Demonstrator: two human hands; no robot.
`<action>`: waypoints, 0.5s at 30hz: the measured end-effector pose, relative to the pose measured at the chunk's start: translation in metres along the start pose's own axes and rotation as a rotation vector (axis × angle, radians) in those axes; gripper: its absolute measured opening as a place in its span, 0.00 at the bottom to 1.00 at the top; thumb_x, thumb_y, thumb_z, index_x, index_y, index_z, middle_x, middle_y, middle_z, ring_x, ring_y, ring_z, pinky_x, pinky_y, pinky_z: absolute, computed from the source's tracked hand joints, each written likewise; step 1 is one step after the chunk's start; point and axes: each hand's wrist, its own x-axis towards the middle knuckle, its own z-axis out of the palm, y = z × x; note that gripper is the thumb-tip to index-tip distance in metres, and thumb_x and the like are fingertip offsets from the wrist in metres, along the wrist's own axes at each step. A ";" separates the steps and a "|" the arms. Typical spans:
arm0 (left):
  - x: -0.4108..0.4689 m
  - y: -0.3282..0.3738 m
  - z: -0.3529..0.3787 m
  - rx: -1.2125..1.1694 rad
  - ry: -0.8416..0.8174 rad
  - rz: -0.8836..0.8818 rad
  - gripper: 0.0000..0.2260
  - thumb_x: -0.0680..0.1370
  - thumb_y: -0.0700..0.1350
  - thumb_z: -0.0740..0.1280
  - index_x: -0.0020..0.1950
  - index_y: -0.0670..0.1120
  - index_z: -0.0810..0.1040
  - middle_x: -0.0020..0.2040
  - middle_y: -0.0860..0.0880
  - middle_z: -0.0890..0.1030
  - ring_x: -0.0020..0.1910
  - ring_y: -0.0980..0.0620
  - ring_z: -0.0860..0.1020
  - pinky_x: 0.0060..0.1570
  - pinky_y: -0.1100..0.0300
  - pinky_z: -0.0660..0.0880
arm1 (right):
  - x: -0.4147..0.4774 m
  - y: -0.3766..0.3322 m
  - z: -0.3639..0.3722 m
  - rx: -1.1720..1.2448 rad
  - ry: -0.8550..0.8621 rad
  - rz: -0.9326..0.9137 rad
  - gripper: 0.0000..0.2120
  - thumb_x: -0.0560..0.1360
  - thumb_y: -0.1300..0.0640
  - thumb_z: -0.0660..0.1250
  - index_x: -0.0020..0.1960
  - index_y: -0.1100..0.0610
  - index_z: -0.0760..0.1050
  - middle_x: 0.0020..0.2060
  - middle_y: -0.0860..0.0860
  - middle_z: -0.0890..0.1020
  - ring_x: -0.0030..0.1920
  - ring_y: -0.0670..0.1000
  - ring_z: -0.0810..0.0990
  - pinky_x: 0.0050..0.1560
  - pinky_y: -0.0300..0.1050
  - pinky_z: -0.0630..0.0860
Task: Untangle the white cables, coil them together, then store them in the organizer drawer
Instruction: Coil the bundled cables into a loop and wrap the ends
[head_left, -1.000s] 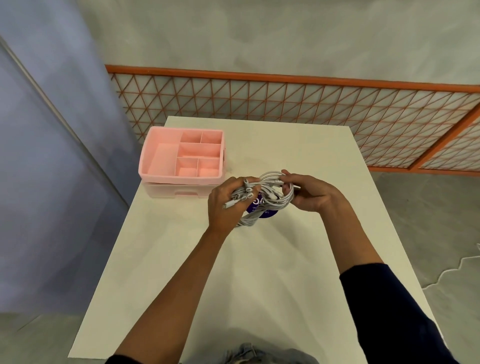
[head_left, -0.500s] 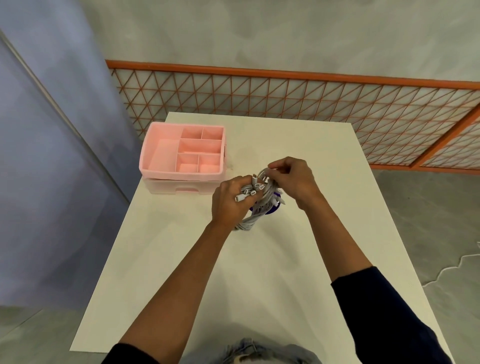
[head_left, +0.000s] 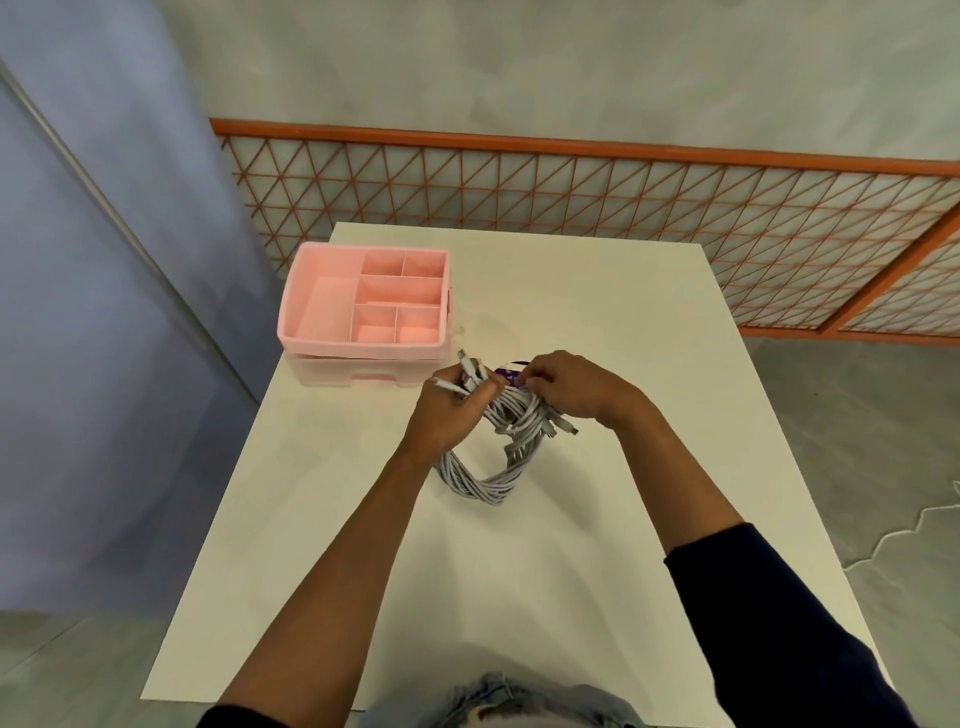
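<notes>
Over the white table (head_left: 571, 291), near the pink organizer (head_left: 363, 351), your left hand (head_left: 447, 415) and right hand (head_left: 574, 387) both grip the white cables (head_left: 483, 480), already coiled into one bundle; storing them in the drawer (head_left: 363, 372) remains

A white table (head_left: 322, 519) stands on a grey floor (head_left: 857, 415), its far edge near an orange lattice fence (head_left: 623, 208). A grey wall (head_left: 519, 62) rises behind the fence. A blue panel (head_left: 78, 312) crossed by a slanted metal strip (head_left: 130, 244) fills the left.
</notes>
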 end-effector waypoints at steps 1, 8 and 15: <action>0.001 0.003 -0.001 0.014 -0.010 -0.016 0.06 0.76 0.42 0.68 0.40 0.43 0.78 0.23 0.58 0.72 0.23 0.62 0.68 0.29 0.64 0.63 | -0.001 -0.001 -0.001 0.028 -0.047 0.000 0.15 0.80 0.63 0.54 0.60 0.62 0.76 0.48 0.53 0.76 0.47 0.51 0.73 0.45 0.43 0.69; 0.006 0.032 -0.004 0.146 -0.237 -0.075 0.07 0.78 0.46 0.66 0.41 0.49 0.79 0.27 0.58 0.75 0.21 0.63 0.69 0.21 0.69 0.60 | -0.008 -0.008 0.014 0.173 -0.300 -0.029 0.15 0.70 0.49 0.72 0.54 0.54 0.76 0.45 0.51 0.82 0.46 0.51 0.80 0.51 0.49 0.77; 0.016 0.040 -0.011 0.203 -0.371 -0.268 0.35 0.65 0.72 0.65 0.58 0.47 0.70 0.29 0.50 0.68 0.24 0.56 0.62 0.26 0.63 0.58 | -0.009 0.012 0.038 0.416 -0.136 0.003 0.09 0.73 0.49 0.70 0.49 0.52 0.79 0.40 0.49 0.83 0.41 0.49 0.81 0.44 0.46 0.77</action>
